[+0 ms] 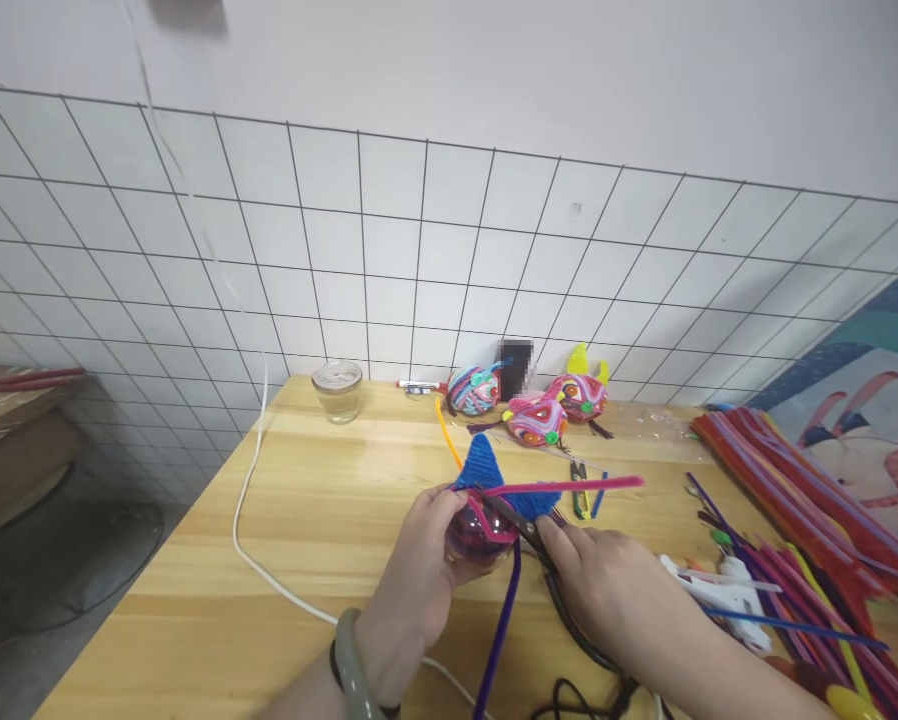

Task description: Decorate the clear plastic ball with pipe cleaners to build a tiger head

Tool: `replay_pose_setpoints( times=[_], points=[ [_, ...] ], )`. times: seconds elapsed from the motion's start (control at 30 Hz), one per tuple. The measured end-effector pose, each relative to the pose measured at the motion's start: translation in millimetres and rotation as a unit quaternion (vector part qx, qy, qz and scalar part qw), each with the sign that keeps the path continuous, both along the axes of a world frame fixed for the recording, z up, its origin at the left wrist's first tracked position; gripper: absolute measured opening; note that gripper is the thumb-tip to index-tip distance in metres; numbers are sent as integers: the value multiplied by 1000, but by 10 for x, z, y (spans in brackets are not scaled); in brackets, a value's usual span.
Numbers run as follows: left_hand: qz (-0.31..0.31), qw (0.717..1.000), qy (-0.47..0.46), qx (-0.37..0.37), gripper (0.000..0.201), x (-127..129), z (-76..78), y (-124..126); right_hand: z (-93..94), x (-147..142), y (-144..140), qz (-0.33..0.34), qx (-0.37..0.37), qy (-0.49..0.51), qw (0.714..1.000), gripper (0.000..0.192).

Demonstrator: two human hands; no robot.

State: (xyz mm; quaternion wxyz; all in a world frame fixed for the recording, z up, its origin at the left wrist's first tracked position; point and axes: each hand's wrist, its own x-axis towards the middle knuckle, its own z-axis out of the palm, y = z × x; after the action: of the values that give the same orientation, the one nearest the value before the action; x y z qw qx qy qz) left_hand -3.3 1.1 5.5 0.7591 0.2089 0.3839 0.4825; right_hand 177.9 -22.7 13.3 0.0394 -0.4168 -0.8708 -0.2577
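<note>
While a round dark-red ball (pixel 473 538) wrapped with blue and pink pipe cleaners is cupped above the table (pixel 329 520), the fingers (pixel 438 505) of the left hand (pixel 419 575) are curled tightly around its left side. A blue fuzzy wing piece (pixel 486 470) rises from the top of the ball, and a pink pipe cleaner (pixel 569 487) juts out to the right from it. The right hand (pixel 606 585) is closed on the handle of a black tool (pixel 528 535), whose tip is laid against the ball just beside the left fingertips. A purple pipe cleaner (pixel 503 620) hangs down between the two hands.

Further back on the table, three finished striped figures (pixel 528 405) are grouped near the tiled wall, well apart from the hands, and a glass jar (pixel 337 390) is set to their left. A white cable (pixel 250 500) runs along the left of the table. A white glue gun (pixel 726 590) lies just right of the right hand, beside a large heap of coloured pipe cleaners (pixel 801 500).
</note>
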Motion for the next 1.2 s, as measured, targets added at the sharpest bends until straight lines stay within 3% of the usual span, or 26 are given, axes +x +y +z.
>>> replay_pose_setpoints(
  times=[0.23, 0.4, 0.57, 0.67, 0.77, 1.0, 1.2],
  points=[
    [-1, 1000, -7, 4, 20, -7, -45, 48, -4, 26, 62, 11, -51, 6, 999, 27],
    [23, 1000, -16, -13, 20, -47, -104, 126, 12, 73, 54, -62, -169, 126, 976, 24],
    [22, 999, -36, -17, 14, -104, -41, 171, 8, 496, 264, -171, -249, 203, 932, 29],
    [14, 999, -35, -12, 14, -115, 4, 179, -60, 842, 529, -163, -246, 164, 941, 30],
    [12, 1000, -15, -2, 14, -113, 4, 181, -143, 1011, 743, -144, -258, 160, 942, 28],
    [32, 998, -8, 54, 15, -130, -25, 160, -189, 739, 921, -58, -264, 205, 941, 24],
    [50, 995, 25, 85, 18, -123, -21, 162, 14, 460, 919, -19, -211, 293, 932, 20]
  ],
)
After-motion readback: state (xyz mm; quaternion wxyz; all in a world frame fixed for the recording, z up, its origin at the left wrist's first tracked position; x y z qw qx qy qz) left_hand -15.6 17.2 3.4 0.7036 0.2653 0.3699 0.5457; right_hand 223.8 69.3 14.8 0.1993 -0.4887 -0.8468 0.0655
